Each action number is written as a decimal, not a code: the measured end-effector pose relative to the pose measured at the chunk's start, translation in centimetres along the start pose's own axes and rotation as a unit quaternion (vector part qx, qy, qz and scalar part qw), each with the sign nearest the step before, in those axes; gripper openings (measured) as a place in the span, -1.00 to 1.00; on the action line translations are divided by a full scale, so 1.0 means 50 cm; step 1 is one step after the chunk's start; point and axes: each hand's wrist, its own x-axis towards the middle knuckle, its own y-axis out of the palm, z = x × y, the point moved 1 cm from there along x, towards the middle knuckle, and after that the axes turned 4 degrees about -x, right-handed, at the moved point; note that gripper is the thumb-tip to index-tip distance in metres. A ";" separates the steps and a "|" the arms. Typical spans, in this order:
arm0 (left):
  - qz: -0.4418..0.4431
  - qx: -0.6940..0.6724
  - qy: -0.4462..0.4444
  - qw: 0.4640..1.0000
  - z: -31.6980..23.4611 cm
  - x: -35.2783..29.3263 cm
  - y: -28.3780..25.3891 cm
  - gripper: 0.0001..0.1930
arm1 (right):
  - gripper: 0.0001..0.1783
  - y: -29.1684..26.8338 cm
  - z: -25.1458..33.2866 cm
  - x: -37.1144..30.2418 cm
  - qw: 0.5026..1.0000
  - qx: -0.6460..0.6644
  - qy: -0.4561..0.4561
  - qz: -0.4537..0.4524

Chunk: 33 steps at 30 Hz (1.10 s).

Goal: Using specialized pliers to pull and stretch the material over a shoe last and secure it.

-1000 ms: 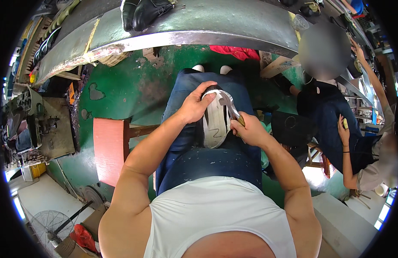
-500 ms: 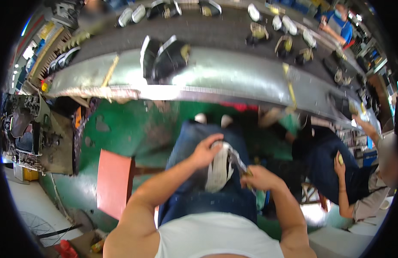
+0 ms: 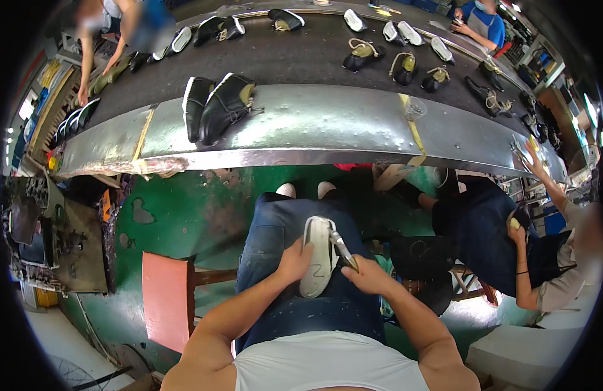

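On my lap lies a pale shoe (image 3: pixel 320 257), its light sole facing up, with a dark drawn line on it. My left hand (image 3: pixel 295 260) grips the shoe along its left side. In my right hand (image 3: pixel 370 275) is a hand tool (image 3: pixel 342 247) with a silver metal part and a brownish handle. Its metal end touches or lies just over the right edge of the shoe near the top; I cannot tell which. Ahead, a pair of black shoes (image 3: pixel 224 107) with white sole edges leans on the metal edge of the conveyor.
The dark conveyor belt (image 3: pixel 301 62) carries several black shoes, some with white soles up. A red-topped stool (image 3: pixel 166 300) stands at left. A co-worker (image 3: pixel 556 260) sits close on my right; others are across the belt (image 3: pixel 481 26) and at far left (image 3: pixel 119 26).
My left hand has slid from the top of the shoe down to its left side. The shoe is turned with its sole more fully up. The view has shifted somewhat.
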 end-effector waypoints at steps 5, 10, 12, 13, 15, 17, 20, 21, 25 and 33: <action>0.004 -0.020 -0.006 1.000 0.021 -0.022 -0.012 -0.48 | -0.63 0.032 0.012 -0.037 0.993 -0.096 -0.066 0.028; 0.201 -0.212 -0.008 0.957 -0.003 -0.035 -0.037 -0.25 | -0.67 0.038 0.005 -0.058 0.976 -0.212 0.008 0.037; 0.273 -0.321 -0.146 0.895 -0.028 -0.047 -0.052 -0.11 | -0.68 0.029 0.001 -0.061 0.973 -0.225 0.012 0.046; 0.270 -0.327 -0.155 0.892 -0.008 -0.049 -0.042 -0.11 | -0.68 0.024 0.000 -0.058 0.973 -0.224 0.015 0.058; 0.205 -0.298 -0.032 0.932 0.044 -0.060 -0.014 -0.05 | -0.67 0.017 -0.002 -0.049 0.972 -0.224 0.004 0.065; 0.163 -0.103 0.003 0.981 0.122 -0.060 0.004 0.05 | -0.64 0.000 -0.009 -0.039 0.976 -0.194 -0.045 0.083; 0.147 -0.066 0.029 0.986 0.054 -0.086 -0.003 0.05 | -0.47 -0.023 -0.016 -0.066 0.973 -0.172 -0.148 0.042; 0.169 -0.072 0.006 0.983 0.063 -0.080 0.003 0.06 | -0.41 -0.021 -0.021 -0.064 0.972 -0.176 -0.148 0.038; 0.186 -0.026 -0.002 0.982 0.055 -0.092 0.000 0.08 | -0.36 -0.015 0.008 -0.039 0.940 -0.280 -0.196 0.013; 0.220 -0.122 0.055 0.966 0.073 -0.105 -0.003 -0.05 | -0.63 -0.030 0.107 0.004 0.861 -0.477 -0.159 0.082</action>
